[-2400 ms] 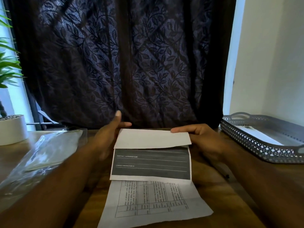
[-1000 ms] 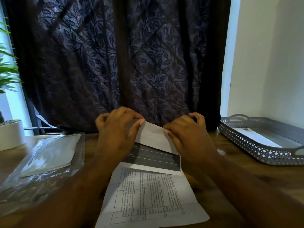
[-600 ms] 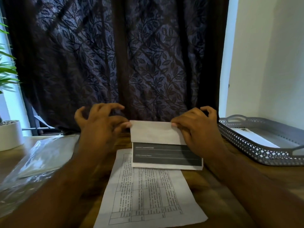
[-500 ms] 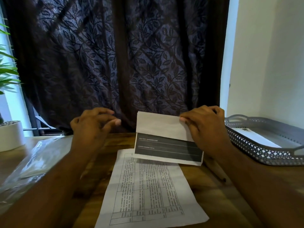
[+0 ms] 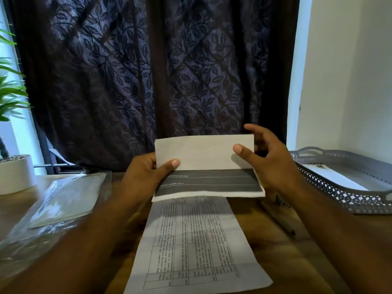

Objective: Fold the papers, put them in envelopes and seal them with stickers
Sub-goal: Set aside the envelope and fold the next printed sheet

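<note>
the left hand (image 5: 144, 177) at 9 o'clock and the right hand (image 5: 269, 166) at 3 o'clock each pinch the folded paper (image 5: 204, 153) by a side edge, holding it tilted up over the far end of the flat sheet (image 5: 195, 240) on the table (image 5: 282, 257), probably so the fold cannot spring open before it goes into an envelope.

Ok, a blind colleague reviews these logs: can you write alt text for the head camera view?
A person's left hand and right hand hold a folded paper, white flap above a dark printed band, over a wooden table. A printed sheet lies beneath; a clear plastic packet sits left, a grey perforated tray right, a leaf-patterned curtain behind.
</note>
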